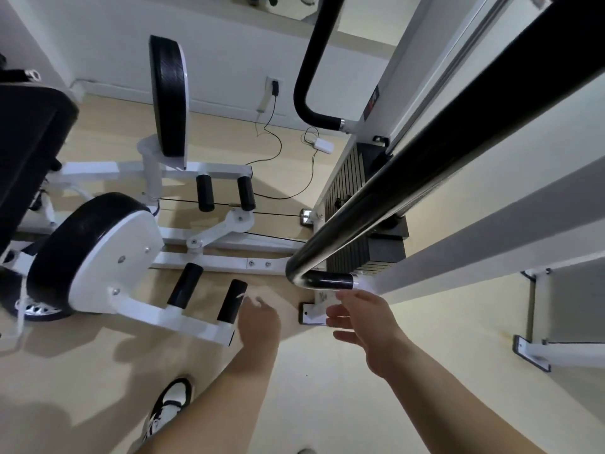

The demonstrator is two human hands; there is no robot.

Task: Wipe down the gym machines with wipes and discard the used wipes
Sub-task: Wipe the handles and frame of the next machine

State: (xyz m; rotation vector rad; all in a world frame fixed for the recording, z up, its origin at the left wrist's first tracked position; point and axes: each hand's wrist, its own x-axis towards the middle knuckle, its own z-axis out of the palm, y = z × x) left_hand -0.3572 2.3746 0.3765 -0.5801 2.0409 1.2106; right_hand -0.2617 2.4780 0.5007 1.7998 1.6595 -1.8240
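Note:
My right hand [360,322] reaches forward with its fingers spread, just below the short black grip [330,279] at the bend of the long black handle bar [425,165]; it holds nothing that I can see. My left hand [260,322] is seen from the back, fingers bent away from me, next to the black foam roller [231,301] of the white leg machine [121,257]. A small blurred white streak lies at its fingertips; I cannot tell whether it is a wipe. No wipe shows plainly.
The weight stack [353,204] stands behind the bar, inside white frame posts [491,244]. A second curved black handle [307,77] hangs further back. Cables and a white adapter [323,145] lie on the floor by the wall socket. My shoe [170,407] is below.

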